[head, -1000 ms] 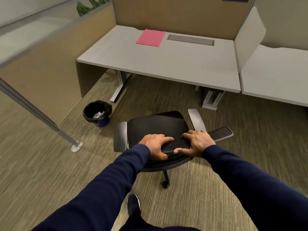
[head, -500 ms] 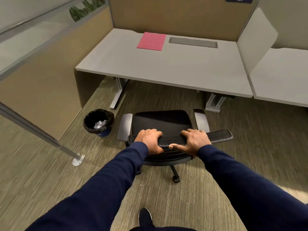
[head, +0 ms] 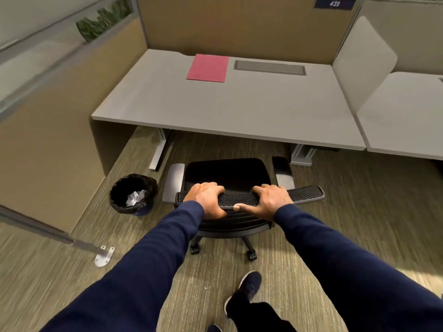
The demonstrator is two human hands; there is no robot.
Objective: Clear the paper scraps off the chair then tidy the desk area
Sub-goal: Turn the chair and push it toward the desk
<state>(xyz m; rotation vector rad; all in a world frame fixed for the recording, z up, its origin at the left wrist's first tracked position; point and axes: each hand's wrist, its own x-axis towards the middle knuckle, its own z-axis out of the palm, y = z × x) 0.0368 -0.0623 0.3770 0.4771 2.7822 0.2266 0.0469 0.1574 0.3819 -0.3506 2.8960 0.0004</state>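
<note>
A black office chair (head: 227, 173) on castors stands on the carpet facing the grey desk (head: 239, 109), its seat bare. My left hand (head: 207, 197) and my right hand (head: 271, 200) both grip the mesh top edge of the chair's backrest (head: 304, 194), side by side. White crumpled paper scraps (head: 135, 197) lie inside the black waste bin (head: 119, 202) left of the chair. A pink folder (head: 208, 67) lies flat near the back of the desk.
Tan partition walls (head: 239, 22) enclose the desk at the back and left. A metal post foot (head: 104, 256) is bolted to the floor at the left. A second desk (head: 407, 116) adjoins on the right behind a white divider. My shoe (head: 247, 288) is behind the chair.
The chair has rolled forward toward the desk and turned square to it, with both hands still on the backrest. I have stepped forward behind it.
</note>
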